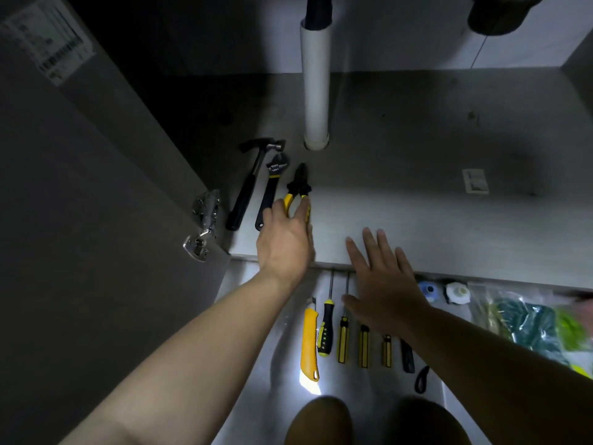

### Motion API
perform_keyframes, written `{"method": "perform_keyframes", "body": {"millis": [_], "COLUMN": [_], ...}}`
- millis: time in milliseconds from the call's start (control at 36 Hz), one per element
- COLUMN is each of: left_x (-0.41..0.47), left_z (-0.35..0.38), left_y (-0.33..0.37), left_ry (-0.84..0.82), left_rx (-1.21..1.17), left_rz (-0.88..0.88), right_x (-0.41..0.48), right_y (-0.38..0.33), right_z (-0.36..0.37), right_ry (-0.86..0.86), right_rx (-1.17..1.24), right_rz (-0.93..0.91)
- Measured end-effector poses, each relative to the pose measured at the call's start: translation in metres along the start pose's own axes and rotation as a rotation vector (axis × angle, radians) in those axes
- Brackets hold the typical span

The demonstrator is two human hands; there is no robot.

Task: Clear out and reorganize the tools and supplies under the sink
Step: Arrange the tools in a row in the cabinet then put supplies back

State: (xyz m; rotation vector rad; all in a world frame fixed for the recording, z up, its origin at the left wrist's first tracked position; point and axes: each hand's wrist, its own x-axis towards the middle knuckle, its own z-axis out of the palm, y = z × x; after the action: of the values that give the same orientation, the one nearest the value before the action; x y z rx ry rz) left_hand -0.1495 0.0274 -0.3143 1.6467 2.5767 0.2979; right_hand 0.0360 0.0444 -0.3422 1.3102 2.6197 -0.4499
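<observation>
Head view, near to far. On the floor by the knees, a row of hand tools lies parallel, handles toward the person: yellow utility knife [309,342], black-and-yellow screwdriver [325,329], then smaller yellow-handled screwdrivers [343,340]. Bagged supplies [526,319] sit off to the right. Right grip [382,284] is wide, fingers straight and spread, holding nothing, hovering over the front edge of the cabinet floor [417,220], above that row. Left grip [284,242] reaches further in and is closed round the yellow handles of the pliers [300,184], thumb on one handle, fingers on the other. Pliers sit on the cabinet floor, long axis front-to-back, nose toward the white drain pipe [316,91], just right of the adjustable wrench [271,191]; claw hammer [247,184] is left of that. All three are roughly parallel. Judgement: pliers go third in the line; the next pick comes from the floor row, and the right grip is nearer.
</observation>
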Motion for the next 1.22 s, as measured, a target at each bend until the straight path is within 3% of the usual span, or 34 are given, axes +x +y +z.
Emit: {"method": "perform_keyframes", "body": {"millis": [778, 861, 944, 1028, 1139, 1222], "left_x": [0.011, -0.007, -0.045, -0.091, -0.136, -0.148], "left_z": [0.005, 0.001, 0.007, 0.026, 0.056, 0.068], "left_y": [-0.001, -0.004, -0.010, -0.021, -0.035, -0.037], "left_ry": [0.012, 0.097, 0.204, 0.052, -0.232, -0.402], "left_rx": [0.047, 0.048, -0.143, -0.407, -0.588, -0.577], "left_rz": [-0.038, 0.043, 0.221, 0.213, -0.165, -0.341], "right_x": [0.004, 0.003, -0.005, -0.022, -0.053, -0.066], "right_y": [0.006, 0.007, 0.006, -0.001, -0.004, -0.009], "right_z": [0.005, 0.002, 0.000, 0.002, 0.013, 0.027], "right_ry": [-0.005, -0.002, 0.020, 0.125, 0.342, 0.248], "right_rx": [0.027, 0.073, 0.123, 0.204, 0.276, 0.316], "right_rz": [-0.007, -0.019, -0.022, -0.010, -0.047, -0.077]}}
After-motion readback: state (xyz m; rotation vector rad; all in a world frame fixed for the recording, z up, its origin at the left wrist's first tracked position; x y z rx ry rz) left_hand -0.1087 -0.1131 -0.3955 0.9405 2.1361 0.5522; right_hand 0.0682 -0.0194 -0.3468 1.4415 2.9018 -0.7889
